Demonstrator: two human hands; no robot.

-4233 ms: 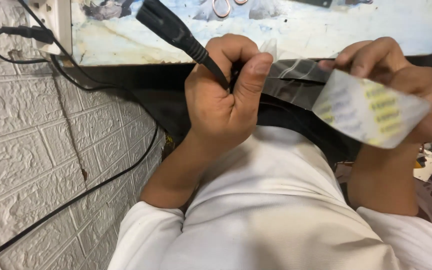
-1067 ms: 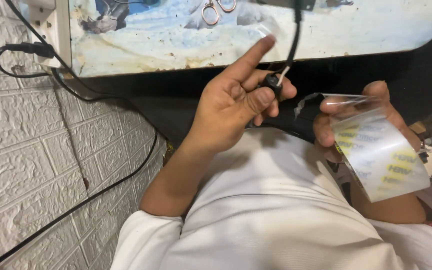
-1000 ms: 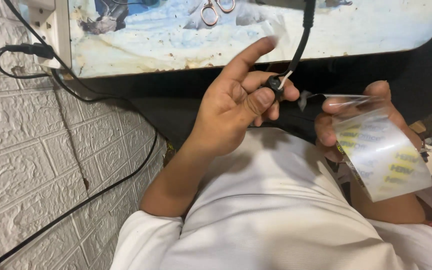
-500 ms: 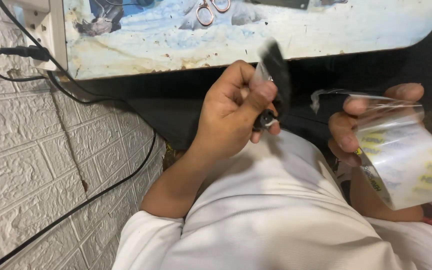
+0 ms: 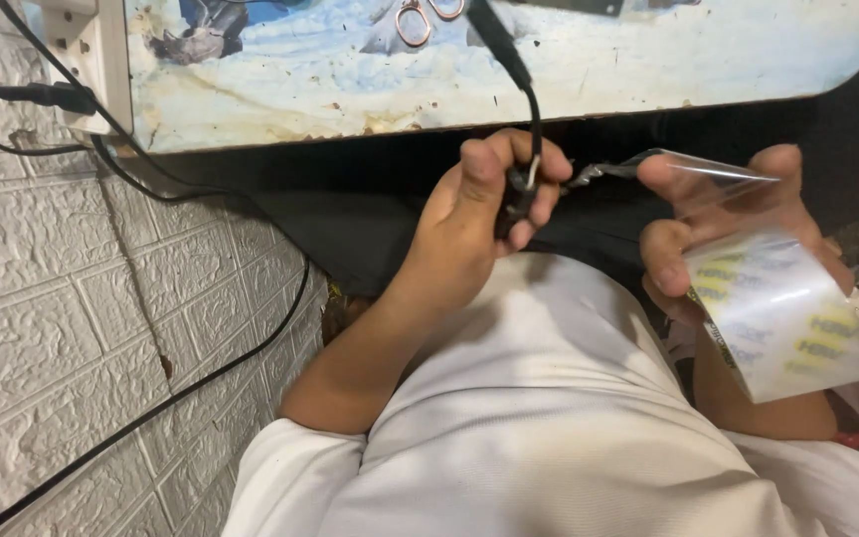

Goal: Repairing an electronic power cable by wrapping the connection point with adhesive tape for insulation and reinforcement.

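Note:
My left hand (image 5: 484, 214) is closed around a thin black cable (image 5: 532, 119) just below the table edge; the cable rises to a black plug (image 5: 494, 35) lying on the tabletop. My right hand (image 5: 718, 209) grips a roll of clear tape (image 5: 782, 313) with yellow print. A strip of tape (image 5: 648, 164) stretches from the roll to the cable by my left fingers, its end twisted there.
A worn pale blue tabletop (image 5: 648, 60) spans the top, with scissors (image 5: 420, 15) on it. A white power strip (image 5: 86, 50) hangs on the white brick-pattern wall (image 5: 52, 328) at left. A black cord (image 5: 181, 398) runs down the wall. My white shirt (image 5: 549, 428) fills the bottom.
My left hand turned the cable, so the plug swung from beside my fingers up onto the tabletop. The tape roll moved slightly left and the strip now reaches the cable.

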